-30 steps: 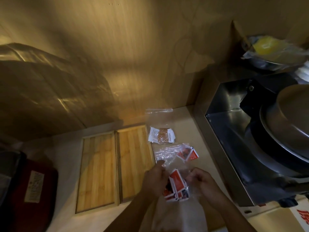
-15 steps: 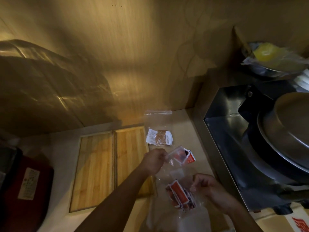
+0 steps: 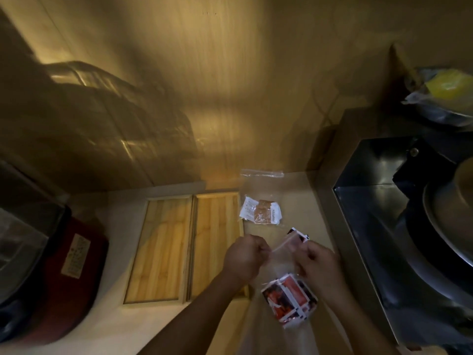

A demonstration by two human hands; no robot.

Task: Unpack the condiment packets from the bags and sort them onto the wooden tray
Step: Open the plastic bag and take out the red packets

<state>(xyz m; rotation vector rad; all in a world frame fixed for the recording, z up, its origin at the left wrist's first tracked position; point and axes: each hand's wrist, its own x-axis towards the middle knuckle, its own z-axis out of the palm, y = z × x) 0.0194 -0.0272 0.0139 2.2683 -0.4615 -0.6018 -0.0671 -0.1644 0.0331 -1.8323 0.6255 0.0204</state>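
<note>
A: Status: both hands on the clear plastic zip bag [image 3: 282,254] of red-and-white condiment packets [image 3: 290,298], held above the beige table [image 3: 297,190]. Left hand [image 3: 245,254] is curled shut, pinching one side of the bag mouth; right hand [image 3: 317,262] is closed on the other side. The packets hang in a clump at the bag's bottom, below the right hand.

B: Tray?

A: The two-compartment wooden tray [image 3: 184,244] sits on the table just left of the hands. Both compartments look bare. A second clear bag with brown-and-white packets [image 3: 261,212] lies flat just beside the tray's far right corner.

B: Best way to open?

A: My read: pull the two lips straight apart, evenly, with the mouth up so the clump doesn't spill. Then move over the tray before tipping out.

B: Unknowns?

A: Can't see the fingertips on the seal, so can't tell whether it has parted. The film is nearly invisible in this dim light. Another red packet [image 3: 298,234] peeks out behind the bag mouth; unclear whether it's inside a bag. Packet print is unreadable, count too.
</note>
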